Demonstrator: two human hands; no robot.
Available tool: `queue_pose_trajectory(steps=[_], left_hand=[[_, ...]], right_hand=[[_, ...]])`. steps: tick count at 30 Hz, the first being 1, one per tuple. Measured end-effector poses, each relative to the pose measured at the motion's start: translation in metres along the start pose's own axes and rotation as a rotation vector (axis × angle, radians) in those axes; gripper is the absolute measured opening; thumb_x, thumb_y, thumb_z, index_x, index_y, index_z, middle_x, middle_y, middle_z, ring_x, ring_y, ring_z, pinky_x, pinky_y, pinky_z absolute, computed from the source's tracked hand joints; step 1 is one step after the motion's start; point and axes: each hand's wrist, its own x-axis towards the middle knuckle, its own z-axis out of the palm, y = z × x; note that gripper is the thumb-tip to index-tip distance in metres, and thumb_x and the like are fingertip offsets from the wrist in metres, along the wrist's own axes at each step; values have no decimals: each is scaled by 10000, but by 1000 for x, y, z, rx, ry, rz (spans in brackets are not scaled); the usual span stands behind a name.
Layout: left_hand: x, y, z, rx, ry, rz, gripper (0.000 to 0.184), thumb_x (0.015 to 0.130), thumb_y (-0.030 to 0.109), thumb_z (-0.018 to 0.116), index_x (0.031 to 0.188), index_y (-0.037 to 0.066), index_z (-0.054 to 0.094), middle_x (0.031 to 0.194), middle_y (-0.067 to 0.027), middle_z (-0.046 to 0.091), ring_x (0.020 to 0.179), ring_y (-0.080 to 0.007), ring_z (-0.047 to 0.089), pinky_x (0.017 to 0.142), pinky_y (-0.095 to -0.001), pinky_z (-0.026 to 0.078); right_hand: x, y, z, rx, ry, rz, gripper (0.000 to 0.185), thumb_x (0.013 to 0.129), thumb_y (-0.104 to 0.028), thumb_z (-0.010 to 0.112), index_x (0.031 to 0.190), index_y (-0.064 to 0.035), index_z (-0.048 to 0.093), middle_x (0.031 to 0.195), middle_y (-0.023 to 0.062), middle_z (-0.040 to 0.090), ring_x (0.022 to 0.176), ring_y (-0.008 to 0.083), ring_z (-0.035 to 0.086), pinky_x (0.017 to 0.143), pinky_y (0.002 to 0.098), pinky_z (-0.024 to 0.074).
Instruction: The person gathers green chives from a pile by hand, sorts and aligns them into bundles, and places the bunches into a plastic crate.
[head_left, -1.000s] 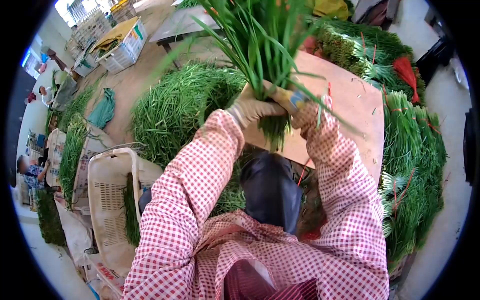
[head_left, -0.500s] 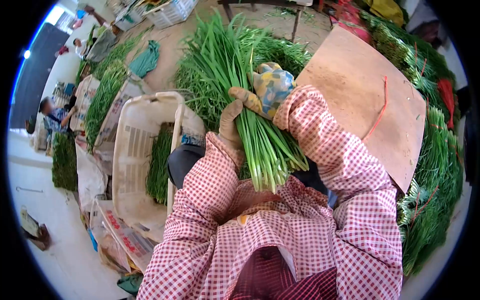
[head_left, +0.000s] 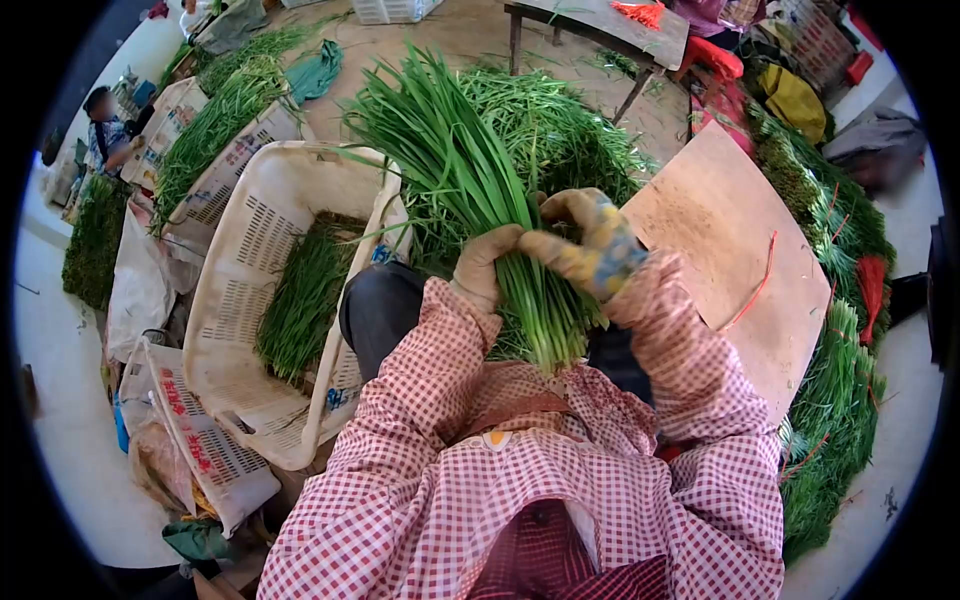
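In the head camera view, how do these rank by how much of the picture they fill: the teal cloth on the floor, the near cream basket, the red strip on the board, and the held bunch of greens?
1. Cream basket
2. Bunch of greens
3. Teal cloth
4. Red strip

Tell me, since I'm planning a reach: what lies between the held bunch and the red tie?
Between bunch and red tie, the head view shows the gloved right hand, its checked sleeve, then a strip of brown board.
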Motion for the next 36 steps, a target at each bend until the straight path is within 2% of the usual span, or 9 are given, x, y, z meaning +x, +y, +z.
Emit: queue_pose_trajectory(steps=[9, 13, 17, 22, 24, 27, 31, 34, 36], left_hand=[[1, 6, -15, -44, 113, 24, 461, 790, 210, 643, 1182, -17, 559, 1048, -151, 636, 942, -265, 625, 831, -397, 532], [1, 19, -15, -64, 147, 104, 412, 784, 209, 630, 1134, -4, 580, 1008, -151, 649, 876, -283, 636, 816, -404, 533], [8, 50, 8, 101, 364, 293, 304, 791, 196, 618, 1032, 14, 586, 934, -155, 653, 829, -280, 641, 757, -407, 555], [12, 103, -7, 156, 337, 501, 323, 795, 219, 628, 1010, -13, 562, 907, -175, 645, 836, -301, 641, 720, -430, 567], [5, 115, 3, 215, 358, 524, 324, 796, 222, 628, 1011, -12, 561, 897, -177, 644, 831, -304, 642, 718, -434, 567], [5, 120, 3, 222, 243, 448, 268, 768, 148, 633, 971, -15, 569, 888, -153, 643, 777, -290, 645, 715, -416, 576], [0, 89, 41, 190, 361, 398, 268, 776, 194, 625, 961, 4, 589, 832, -159, 660, 722, -259, 651, 676, -377, 576], [-2, 77, 44, 258, 284, 259, 248, 778, 223, 679, 892, 11, 620, 813, -114, 649, 805, -280, 649, 766, -411, 555], [-3, 70, 40, 232, 290, 254, 250, 778, 223, 679, 893, 9, 618, 813, -113, 649, 805, -281, 650, 770, -412, 554]], right_hand=[[-5, 7, 52, 234, 331, -144, 275, 833, -210, 666, 986, 10, 603, 983, 131, 576, 826, 238, 587, 742, 346, 480], [-14, -10, 53, 890, 179, -79, 254, 926, -264, 582, 1007, -46, 481, 989, 91, 615, 821, 160, 577, 810, 298, 457], [-25, -24, 37, 1261, 146, 82, 273, 936, -288, 574, 1002, -69, 426, 745, 29, 548, 586, 106, 522, 637, 284, 487], [-71, 6, 10, 1291, -63, 203, 198, 923, -225, 581, 970, -79, 455, 694, 10, 488, 524, 87, 469, 496, 232, 430], [-85, 27, 4, 951, -170, 500, 202, 902, -231, 610, 964, -80, 493, 685, -15, 476, 517, 62, 425, 469, 215, 367], [-73, 23, 2, 581, 91, 124, 330, 834, -235, 708, 1084, -83, 556, 642, -79, 444, 515, 23, 364, 466, 195, 296], [-41, -27, 0, -14, -86, -424, 362, 883, -109, 600, 1237, -74, 527, 694, 30, 608, 560, 101, 550, 516, 259, 456], [-27, -23, 16, -273, -175, -465, 384, 872, -138, 605, 1242, -72, 524, 728, 81, 618, 603, 181, 597, 562, 297, 490], [-21, -30, 28, 349, -396, 593, 300, 864, -165, 573, 1151, -78, 562, 782, 101, 612, 702, 248, 627, 625, 324, 505]])
